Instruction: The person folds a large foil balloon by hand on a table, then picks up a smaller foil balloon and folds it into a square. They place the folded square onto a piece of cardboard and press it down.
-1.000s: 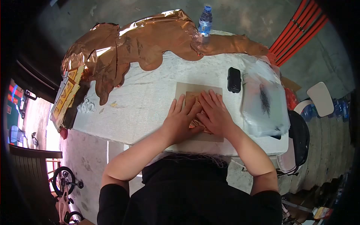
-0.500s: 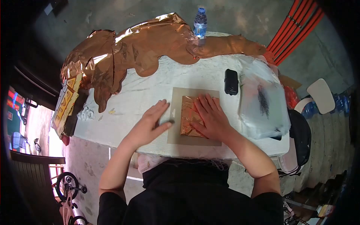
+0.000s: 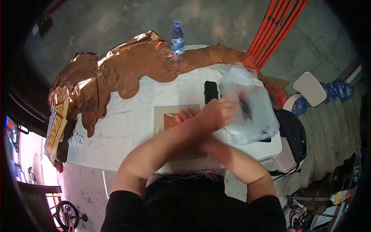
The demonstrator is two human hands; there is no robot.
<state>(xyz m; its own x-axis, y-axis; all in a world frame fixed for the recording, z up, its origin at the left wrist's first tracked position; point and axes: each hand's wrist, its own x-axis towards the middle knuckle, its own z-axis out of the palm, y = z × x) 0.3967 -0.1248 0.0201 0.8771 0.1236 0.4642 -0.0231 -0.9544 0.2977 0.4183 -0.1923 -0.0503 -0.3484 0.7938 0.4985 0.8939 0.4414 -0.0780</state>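
My left forearm crosses over my right one. My left hand is at the near left edge of the clear plastic bags, its fingers curled together; what they hold, if anything, is too blurred to make out. Lower and to the left, my right hand rests with fingers apart on the folded copper foil. The foil lies on a flat grey-brown board, and my arms hide much of both. A black case sits just beyond my left hand.
Large copper foil sheets cover the far side of the white table. A water bottle stands at the far edge. Yellow printed packets are at the left edge, and a black bag is beyond the right edge.
My left hand has moved from left of the board across my right arm to the plastic bags. My right hand remains on the foil. The whole view has shifted.
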